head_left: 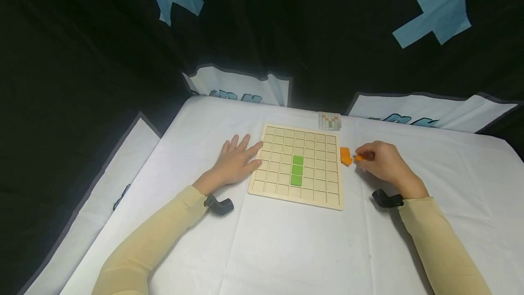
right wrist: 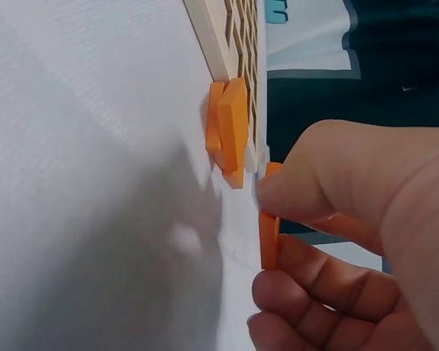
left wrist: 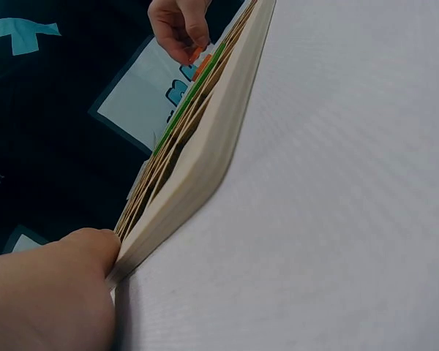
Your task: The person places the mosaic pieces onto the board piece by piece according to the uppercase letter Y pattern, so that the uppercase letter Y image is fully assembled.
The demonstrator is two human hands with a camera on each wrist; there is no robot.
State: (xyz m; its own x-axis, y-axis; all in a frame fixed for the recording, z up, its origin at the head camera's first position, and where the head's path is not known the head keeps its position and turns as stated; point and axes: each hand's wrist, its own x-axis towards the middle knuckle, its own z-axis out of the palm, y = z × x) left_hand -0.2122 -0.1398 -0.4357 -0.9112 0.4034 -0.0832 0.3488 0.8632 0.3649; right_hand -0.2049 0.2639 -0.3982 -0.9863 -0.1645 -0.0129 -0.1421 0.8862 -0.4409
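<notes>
A light wooden grid board (head_left: 272, 188) lies on the white table, with three green square tiles (head_left: 297, 170) in a column of its cells. My left hand (head_left: 234, 163) rests at the board's left edge, fingers spread and thumb on the rim. My right hand (head_left: 381, 160) is just right of the board and pinches an orange tile (right wrist: 268, 241) between thumb and fingers. Several more orange tiles (head_left: 345, 155) lie in a small pile against the board's right edge; in the right wrist view the pile (right wrist: 233, 124) shows tiles stacked on one another.
A small card (head_left: 330, 121) with a printed coloured grid lies behind the board's far right corner. White cloth (head_left: 294, 249) covers the table. Dark curtains (head_left: 262, 26) with blue and white patches hang behind it. Each wrist wears a black device (head_left: 386, 199).
</notes>
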